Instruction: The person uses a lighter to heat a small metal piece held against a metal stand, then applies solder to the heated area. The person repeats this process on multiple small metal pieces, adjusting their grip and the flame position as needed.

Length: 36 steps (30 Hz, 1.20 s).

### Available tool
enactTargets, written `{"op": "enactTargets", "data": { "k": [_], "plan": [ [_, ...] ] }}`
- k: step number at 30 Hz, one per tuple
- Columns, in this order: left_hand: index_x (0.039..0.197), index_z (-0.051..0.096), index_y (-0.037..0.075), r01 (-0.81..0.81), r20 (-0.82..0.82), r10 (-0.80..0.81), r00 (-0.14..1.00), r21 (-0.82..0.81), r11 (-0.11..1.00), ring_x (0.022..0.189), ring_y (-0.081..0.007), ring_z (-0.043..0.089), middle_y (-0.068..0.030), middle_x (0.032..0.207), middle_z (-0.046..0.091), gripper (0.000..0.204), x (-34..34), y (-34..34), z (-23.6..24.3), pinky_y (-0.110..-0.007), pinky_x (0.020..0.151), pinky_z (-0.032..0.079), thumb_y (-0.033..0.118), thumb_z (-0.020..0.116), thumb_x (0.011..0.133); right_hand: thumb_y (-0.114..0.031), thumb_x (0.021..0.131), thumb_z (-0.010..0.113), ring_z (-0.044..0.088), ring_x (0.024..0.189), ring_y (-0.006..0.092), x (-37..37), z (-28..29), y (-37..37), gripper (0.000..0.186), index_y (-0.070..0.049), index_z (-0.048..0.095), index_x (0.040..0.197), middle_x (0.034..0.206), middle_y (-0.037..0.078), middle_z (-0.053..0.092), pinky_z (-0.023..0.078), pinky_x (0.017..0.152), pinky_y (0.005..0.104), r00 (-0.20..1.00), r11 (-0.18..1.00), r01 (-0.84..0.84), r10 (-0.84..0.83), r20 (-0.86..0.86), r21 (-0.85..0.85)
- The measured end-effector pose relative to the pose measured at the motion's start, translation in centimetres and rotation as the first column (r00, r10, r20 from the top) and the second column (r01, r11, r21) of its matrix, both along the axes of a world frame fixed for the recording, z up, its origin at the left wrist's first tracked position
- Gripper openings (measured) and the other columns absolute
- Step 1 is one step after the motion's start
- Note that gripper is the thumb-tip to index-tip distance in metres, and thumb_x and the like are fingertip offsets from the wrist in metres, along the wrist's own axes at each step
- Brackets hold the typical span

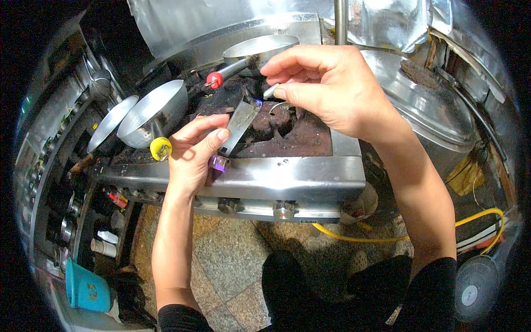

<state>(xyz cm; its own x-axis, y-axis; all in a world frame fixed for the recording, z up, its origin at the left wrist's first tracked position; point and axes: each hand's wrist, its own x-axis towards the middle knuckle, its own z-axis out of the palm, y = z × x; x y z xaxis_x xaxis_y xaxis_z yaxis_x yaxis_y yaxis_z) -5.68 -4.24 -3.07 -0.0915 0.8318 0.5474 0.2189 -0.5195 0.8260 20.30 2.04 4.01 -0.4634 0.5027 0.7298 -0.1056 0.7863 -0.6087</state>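
Observation:
My left hand (191, 149) is closed, its thumb and fingers gripping a flat grey metal strip (241, 124) that tilts up to the right over the stove. A small purple piece (219, 163) shows just below the strip's lower end; whether the two are joined I cannot tell. Between the thumb and fingertips of my right hand (345, 94) is a small silvery rod (270, 92), close to the strip's upper end but apart from it. A thin curved wire (278, 106) shows under my right thumb. Beneath both hands lies the dark, crusted stove top (307, 138).
Two pans, one with a yellow-ended handle (161, 148), stand at the left. Behind sits a pan with a red-ended handle (214, 80). A large lidded pot (437, 105) is at the right. The stove's steel front edge (265, 176) carries knobs; a yellow hose (354, 239) runs below.

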Motion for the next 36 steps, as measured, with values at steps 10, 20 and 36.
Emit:
{"op": "enactTargets", "data": {
  "k": [10,20,36],
  "plan": [
    [0.111,0.073,0.0,0.01,0.005,-0.01,1.0,-0.004,1.0,0.098,-0.0151,0.065,-0.0079,0.106,0.072,0.029,-0.09,0.01,-0.03,-0.028,0.089,0.051,0.007,0.08,0.084,-0.002,0.083,0.068,0.069,0.083,0.0155,-0.43,-0.54,-0.55,0.027,0.001,0.07,0.11,0.091,0.011,0.073,0.057,0.077,0.03,1.0,1.0,0.007,-0.007,0.003,0.02],
    [0.111,0.073,0.001,0.016,0.005,-0.016,1.0,0.01,1.0,0.097,-0.0147,0.065,-0.0072,0.105,0.072,0.028,-0.1,0.09,-0.13,-0.027,0.089,0.051,0.007,0.08,0.084,-0.002,0.084,0.066,0.071,0.084,0.0166,-0.45,-0.7,-0.61,0.027,0.002,0.069,0.111,0.09,0.012,0.073,0.057,0.076,0.0311,1.0,1.0,-0.016,0.016,-0.02,0.009],
    [0.111,0.073,0.001,0.003,-0.053,-0.001,0.999,0.028,1.0,0.094,-0.0119,0.065,-0.0042,0.103,0.071,0.03,0.03,-0.13,-0.06,-0.026,0.085,0.051,0.01,0.081,0.083,-0.009,0.083,0.066,0.072,0.075,0.0244,-0.41,-0.49,-0.81,0.025,-0.002,0.072,0.106,0.083,0.014,0.072,0.056,0.068,0.0342,0.987,0.95,0.151,-0.16,0.011,0.272]
  ]
}}
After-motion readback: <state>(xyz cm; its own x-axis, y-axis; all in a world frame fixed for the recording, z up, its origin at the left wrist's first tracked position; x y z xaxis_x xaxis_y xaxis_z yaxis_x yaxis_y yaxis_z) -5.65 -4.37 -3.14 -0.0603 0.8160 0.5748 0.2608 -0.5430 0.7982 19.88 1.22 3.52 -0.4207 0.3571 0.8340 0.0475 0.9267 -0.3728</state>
